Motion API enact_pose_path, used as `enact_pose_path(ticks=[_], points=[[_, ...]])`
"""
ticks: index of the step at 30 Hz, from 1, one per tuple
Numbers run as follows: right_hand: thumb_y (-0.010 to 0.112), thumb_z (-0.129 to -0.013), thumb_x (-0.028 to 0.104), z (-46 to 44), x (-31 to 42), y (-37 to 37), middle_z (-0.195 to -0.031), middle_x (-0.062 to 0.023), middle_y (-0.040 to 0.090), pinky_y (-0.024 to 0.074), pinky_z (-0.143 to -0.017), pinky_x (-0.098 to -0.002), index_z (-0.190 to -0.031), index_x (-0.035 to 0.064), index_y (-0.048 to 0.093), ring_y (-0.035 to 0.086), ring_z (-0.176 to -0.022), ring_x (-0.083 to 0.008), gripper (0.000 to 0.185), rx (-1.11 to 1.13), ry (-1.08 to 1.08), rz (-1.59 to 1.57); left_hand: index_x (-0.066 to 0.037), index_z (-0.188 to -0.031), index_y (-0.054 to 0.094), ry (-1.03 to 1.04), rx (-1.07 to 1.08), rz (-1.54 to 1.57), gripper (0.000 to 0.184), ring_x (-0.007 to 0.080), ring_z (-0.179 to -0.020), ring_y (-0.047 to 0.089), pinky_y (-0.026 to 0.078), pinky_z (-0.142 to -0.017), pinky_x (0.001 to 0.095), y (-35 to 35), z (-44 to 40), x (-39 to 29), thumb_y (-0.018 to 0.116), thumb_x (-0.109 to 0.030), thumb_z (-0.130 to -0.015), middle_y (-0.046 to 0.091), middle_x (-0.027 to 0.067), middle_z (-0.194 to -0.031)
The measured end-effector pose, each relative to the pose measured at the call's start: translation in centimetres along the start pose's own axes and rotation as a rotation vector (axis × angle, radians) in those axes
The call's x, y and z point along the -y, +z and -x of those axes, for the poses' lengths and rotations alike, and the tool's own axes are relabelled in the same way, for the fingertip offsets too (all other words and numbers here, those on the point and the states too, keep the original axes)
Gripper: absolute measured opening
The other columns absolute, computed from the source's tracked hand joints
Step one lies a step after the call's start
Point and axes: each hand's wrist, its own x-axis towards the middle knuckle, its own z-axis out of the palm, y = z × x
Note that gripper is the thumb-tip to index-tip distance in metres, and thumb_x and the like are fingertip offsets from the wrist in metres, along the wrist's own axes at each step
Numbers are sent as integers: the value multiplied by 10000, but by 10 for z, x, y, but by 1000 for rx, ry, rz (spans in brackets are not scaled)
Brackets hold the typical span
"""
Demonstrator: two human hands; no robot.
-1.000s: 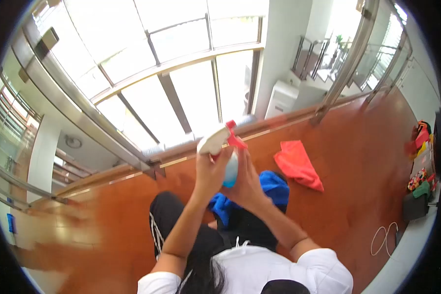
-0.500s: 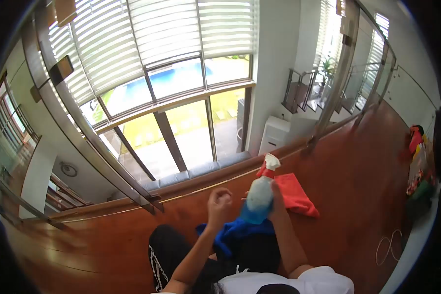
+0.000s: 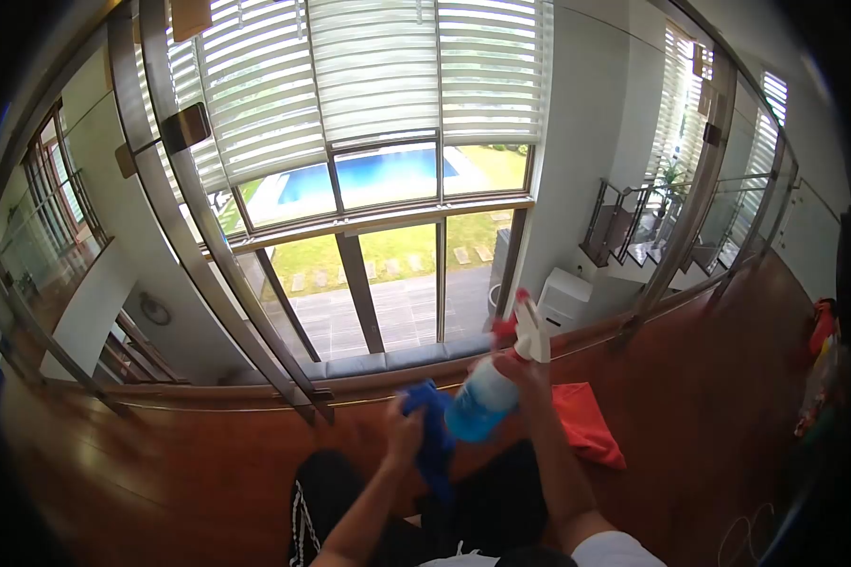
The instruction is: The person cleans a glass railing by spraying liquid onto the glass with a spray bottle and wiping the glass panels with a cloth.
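Observation:
My right hand (image 3: 531, 376) is closed round the neck of a spray bottle (image 3: 483, 399) with blue liquid, a white head and a red trigger; the bottle tilts, its nozzle up toward the glass. My left hand (image 3: 405, 431) grips a blue cloth (image 3: 433, 437), which hangs down over my lap, just left of the bottle's base. To the right of my right forearm, a red cloth (image 3: 586, 425) lies on the wooden floor.
A glass railing with metal posts (image 3: 208, 227) stands in front of me at the floor's edge (image 3: 397, 386). Beyond and below are tall windows with blinds and a white cabinet (image 3: 563, 298). Colourful items (image 3: 820, 354) lie at the far right, near a thin white cable (image 3: 747, 534).
My left hand has taken hold of the blue cloth and lifted it from my lap. The bottle, held in both hands at first, is now in my right hand alone. The view has shifted.

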Motion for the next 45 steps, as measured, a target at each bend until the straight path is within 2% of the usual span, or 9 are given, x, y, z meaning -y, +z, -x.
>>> enact_pose_path(ticks=[3, 5, 9, 17, 23, 26, 31, 39, 45], points=[[665, -668, 67, -35, 33, 35, -1076, -126, 532, 485, -663, -284, -1232, -3, 469, 595, -775, -169, 601, 185, -609, 397, -34, -897, 552, 272, -190, -222, 119, 117, -777, 491, 440, -712, 279, -49, -48, -44, 594, -36, -785, 518, 30, -855], [668, -664, 54, -54, 50, 52, -1093, -141, 526, 490, -634, -296, -1247, -7, 459, 601, -771, -191, 622, 301, -861, 559, -38, -916, 534, 338, -372, 165, 115, 90, -772, 468, 423, -700, 242, -46, -48, -144, 555, -24, -803, 508, 3, -840], [703, -667, 67, -72, 62, 86, -1039, -123, 562, 496, -617, -301, -1208, 7, 484, 605, -716, -184, 587, 358, -642, 605, -1, -1197, 469, 678, -572, 558, 366, 197, -935, 578, 497, -803, 319, -60, -74, -211, 566, -156, -881, 562, 112, -1095], [730, -678, 105, -62, 70, 144, -855, -75, 597, 503, -649, -276, -1067, 31, 516, 599, -708, -122, 450, 406, -641, 587, -12, -1356, 309, 1014, -812, -196, 689, 271, -1163, 454, 330, -1010, 379, -72, -128, -241, 665, -89, -771, 444, 176, -1262], [718, -669, 90, -59, 55, 147, -812, -75, 601, 496, -615, -267, -1135, 14, 505, 613, -664, -127, 519, 460, -759, 458, 26, -1224, 480, 954, -670, -316, 507, 258, -1006, 565, 428, -910, 369, -78, -149, -235, 693, -102, -782, 576, 164, -1111], [720, -655, 127, -54, 52, 140, -976, -155, 596, 527, -600, -323, -1110, 4, 491, 651, -717, -266, 523, 540, -590, 619, 30, -1143, 543, 1006, -652, -451, 485, 315, -960, 590, 452, -872, 391, -75, -155, -240, 730, -121, -721, 600, 184, -1044], [691, -677, 92, -62, -7, 90, -804, -112, 587, 482, -548, -305, -985, 25, 485, 603, -596, -191, 376, 512, -499, 802, -15, -1040, 602, 1210, -858, -901, 446, 365, -873, 588, 499, -736, 443, -84, -175, -239, 758, -210, -671, 590, 194, -1023], [700, -657, 103, -81, -16, 21, -773, -105, 587, 505, -553, -325, -1130, 57, 486, 609, -617, -201, 521, 202, -596, 788, -70, -983, 620, 1201, -758, -967, 472, 437, -1091, 348, 275, -897, 600, -75, -164, -181, 764, -361, -641, 378, 280, -1138], [665, -679, 98, -125, 112, -6, -808, -95, 602, 472, -583, -298, -990, 21, 554, 580, -631, -153, 339, -137, -858, 766, -155, -1008, 616, 1181, -529, -978, 438, 527, -1219, 235, 100, -958, 734, -30, -166, -124, 618, -486, -721, 311, 311, -1276]])
